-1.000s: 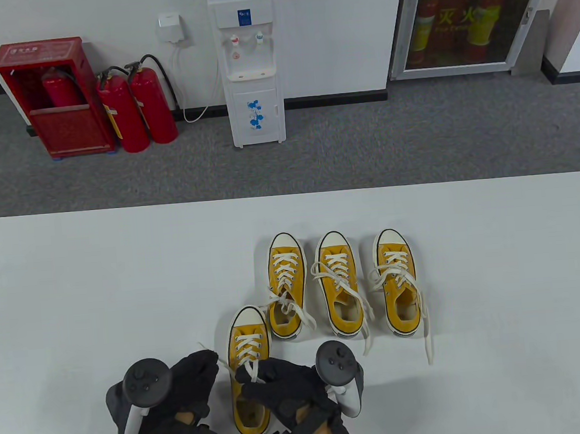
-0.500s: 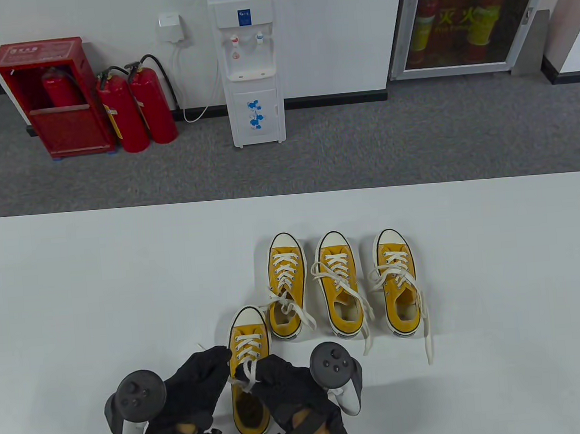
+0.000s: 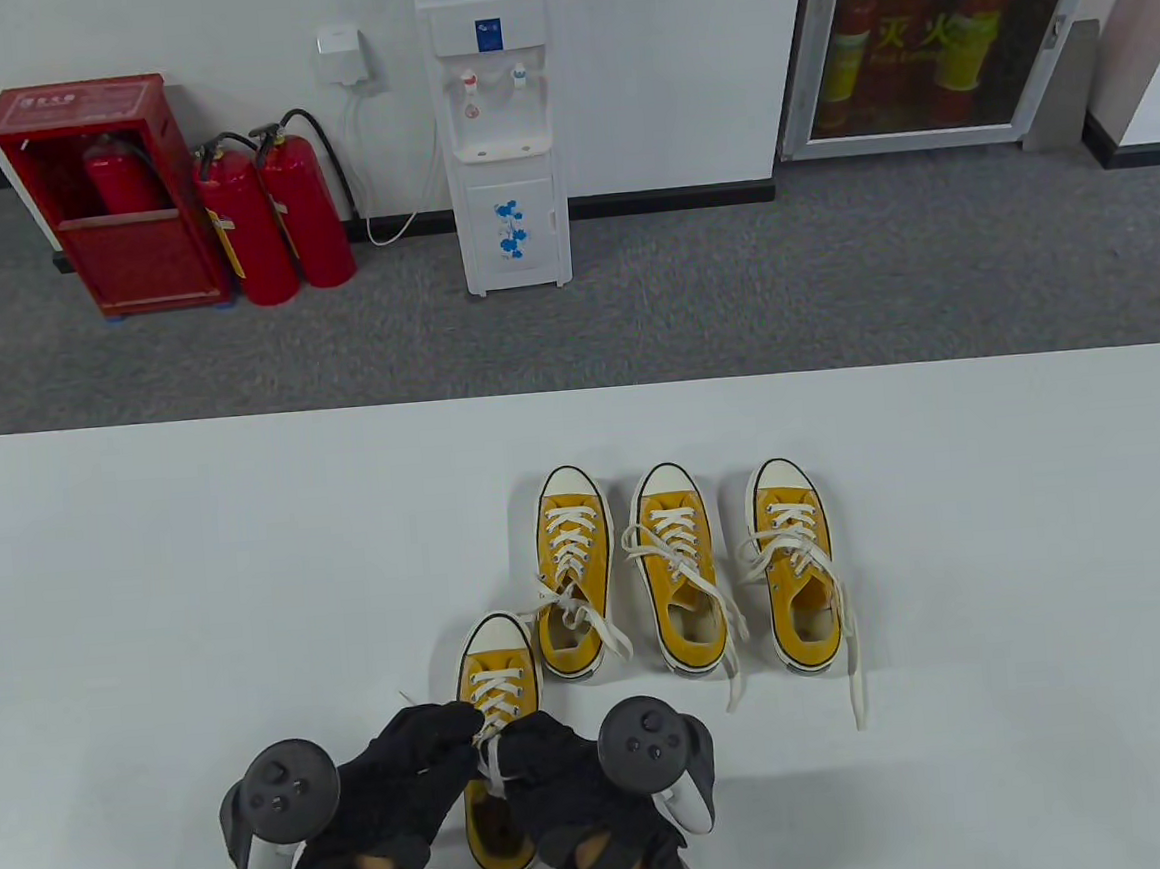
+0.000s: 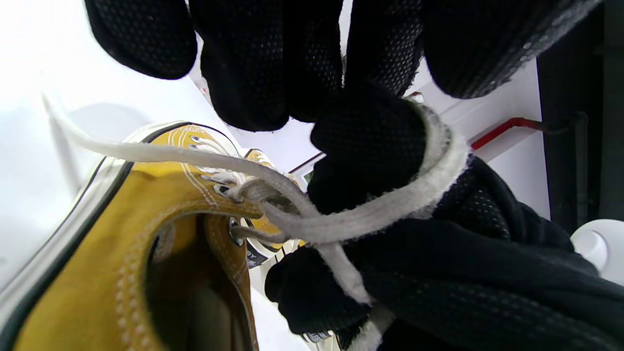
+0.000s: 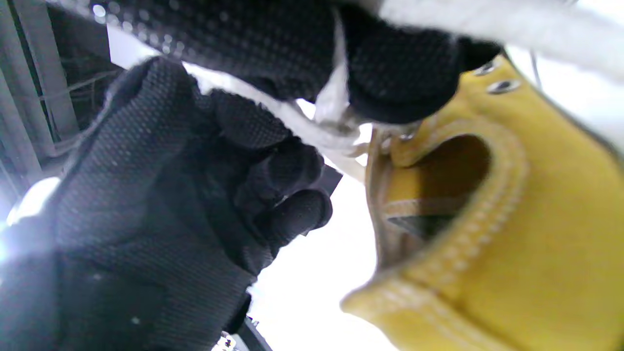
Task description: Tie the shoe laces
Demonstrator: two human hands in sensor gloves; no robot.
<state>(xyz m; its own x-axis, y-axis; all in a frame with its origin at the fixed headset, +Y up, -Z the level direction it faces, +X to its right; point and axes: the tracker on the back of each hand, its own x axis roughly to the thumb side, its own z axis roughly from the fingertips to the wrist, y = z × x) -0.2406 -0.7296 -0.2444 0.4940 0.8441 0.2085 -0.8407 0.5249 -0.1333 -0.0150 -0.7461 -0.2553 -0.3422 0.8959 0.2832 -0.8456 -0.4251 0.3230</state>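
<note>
The near yellow sneaker (image 3: 496, 677) lies toe-away at the table's front, its heel hidden under my hands. My left hand (image 3: 434, 742) and right hand (image 3: 535, 754) meet above its top eyelets, each holding a white lace (image 3: 489, 751). In the left wrist view the lace (image 4: 341, 222) comes out of the top eyelet, crosses itself and loops round a gloved finger (image 4: 370, 141). In the right wrist view my right fingers (image 5: 390, 73) pinch the lace (image 5: 334, 95) above the shoe's opening (image 5: 438, 190), and my left hand (image 5: 170, 195) is curled beside it.
Three more yellow sneakers (image 3: 576, 570) (image 3: 679, 567) (image 3: 796, 563) stand in a row behind, their laces loose; one lace (image 3: 856, 679) trails toward the front. The white table (image 3: 201, 585) spreads to the left and right. Beyond it are a grey floor, a water dispenser and fire extinguishers.
My left hand has moved right to the shoe's laces and my right hand has shifted left, so the two now touch. The loose lace end at the left has been drawn in.
</note>
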